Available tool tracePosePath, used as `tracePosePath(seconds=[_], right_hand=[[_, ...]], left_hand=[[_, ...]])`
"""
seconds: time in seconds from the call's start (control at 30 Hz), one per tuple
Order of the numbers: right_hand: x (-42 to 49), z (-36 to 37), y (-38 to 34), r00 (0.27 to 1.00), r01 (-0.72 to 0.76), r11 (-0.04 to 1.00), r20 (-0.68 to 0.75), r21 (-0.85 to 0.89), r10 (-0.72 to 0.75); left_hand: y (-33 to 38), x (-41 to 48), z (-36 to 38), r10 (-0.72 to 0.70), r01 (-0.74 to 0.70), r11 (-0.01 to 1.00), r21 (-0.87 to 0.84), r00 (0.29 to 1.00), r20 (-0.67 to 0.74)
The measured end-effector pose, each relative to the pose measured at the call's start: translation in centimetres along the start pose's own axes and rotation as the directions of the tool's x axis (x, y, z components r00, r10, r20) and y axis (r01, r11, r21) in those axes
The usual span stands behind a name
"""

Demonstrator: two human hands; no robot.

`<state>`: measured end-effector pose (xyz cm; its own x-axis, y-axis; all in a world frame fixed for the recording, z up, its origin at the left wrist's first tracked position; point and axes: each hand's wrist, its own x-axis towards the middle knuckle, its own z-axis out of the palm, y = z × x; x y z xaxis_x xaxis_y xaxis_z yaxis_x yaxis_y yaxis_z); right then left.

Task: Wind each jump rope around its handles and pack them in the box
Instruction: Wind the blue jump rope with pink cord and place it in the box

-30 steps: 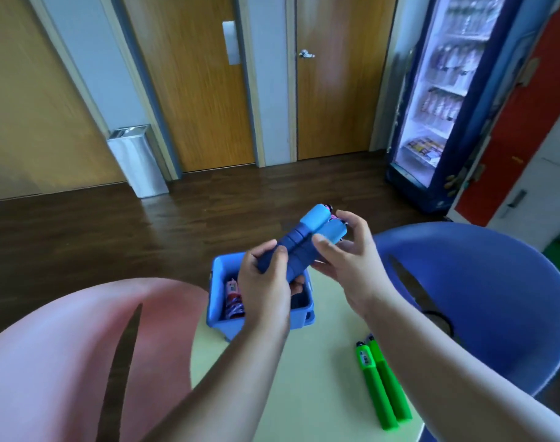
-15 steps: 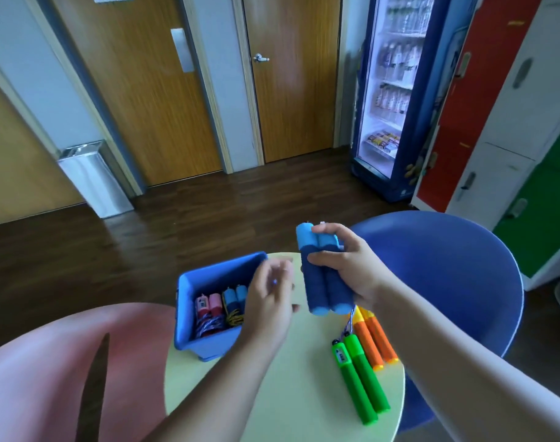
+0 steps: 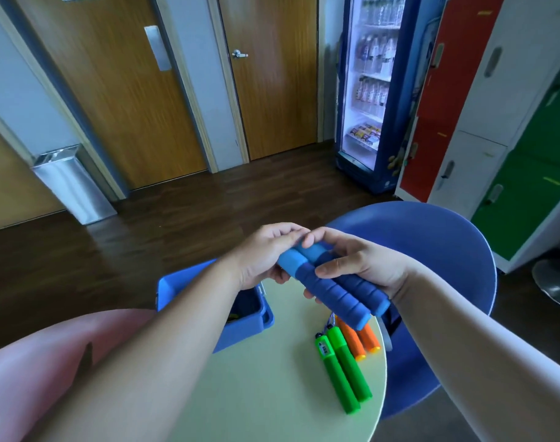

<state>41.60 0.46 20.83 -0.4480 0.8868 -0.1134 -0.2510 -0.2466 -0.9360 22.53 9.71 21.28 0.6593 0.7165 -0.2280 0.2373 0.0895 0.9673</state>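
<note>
I hold a pair of blue jump rope handles [image 3: 336, 288] side by side above the small round table [image 3: 265, 397]. My right hand [image 3: 358, 263] grips them around the middle. My left hand [image 3: 265, 253] holds their far ends, fingers curled over the tips. The blue box [image 3: 189, 288] stands on the table's far left, mostly hidden behind my left forearm. A green jump rope [image 3: 342, 368] and an orange jump rope [image 3: 358, 339] lie on the table's right side, below the blue handles.
A blue chair [image 3: 431, 250] stands just right of the table and a pink chair [image 3: 48, 362] at the left. Farther off are wooden doors, a metal bin [image 3: 74, 183], a drinks fridge [image 3: 374, 90] and coloured lockers [image 3: 495, 122].
My left hand, free beside the box half a second ago, has come up and taken the far ends of the blue handles. The handles tilted from upright to slanting.
</note>
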Motion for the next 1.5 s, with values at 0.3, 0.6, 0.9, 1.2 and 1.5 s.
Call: tracePosePath(seconds=[0.3, 0.6, 0.9, 1.2, 1.5], right_hand=[[-2.1, -2.6, -0.2, 0.901, 0.101, 0.99, -0.431, 0.098, -0.05], [0.3, -0.1, -0.6, 0.803, 0.238, 0.968, -0.577, 0.079, -0.15], [1.3, -0.6, -1.2, 0.794, 0.229, 0.973, -0.572, -0.035, -0.208], [4.2, -3.4, -2.9, 0.747, 0.316, 0.949, -0.618, 0.008, -0.244], [9.9, -4.3, -2.6, 0.779, 0.308, 0.951, -0.577, 0.007, -0.248]], left_hand=[[0.1, 1.3, 0.9, 0.101, -0.118, 0.993, 0.011, 0.797, -0.596], [1.1, 2.1, 0.7, 0.24, -0.162, 0.971, 0.177, 0.677, -0.696], [1.8, 2.7, -0.1, 0.255, -0.147, 0.965, 0.216, 0.712, -0.654], [-1.5, 3.9, 0.2, 0.103, -0.086, 0.995, 0.056, 0.827, -0.553], [-1.3, 5.7, 2.2, -0.087, -0.256, 0.884, -0.391, 0.732, -0.676]])
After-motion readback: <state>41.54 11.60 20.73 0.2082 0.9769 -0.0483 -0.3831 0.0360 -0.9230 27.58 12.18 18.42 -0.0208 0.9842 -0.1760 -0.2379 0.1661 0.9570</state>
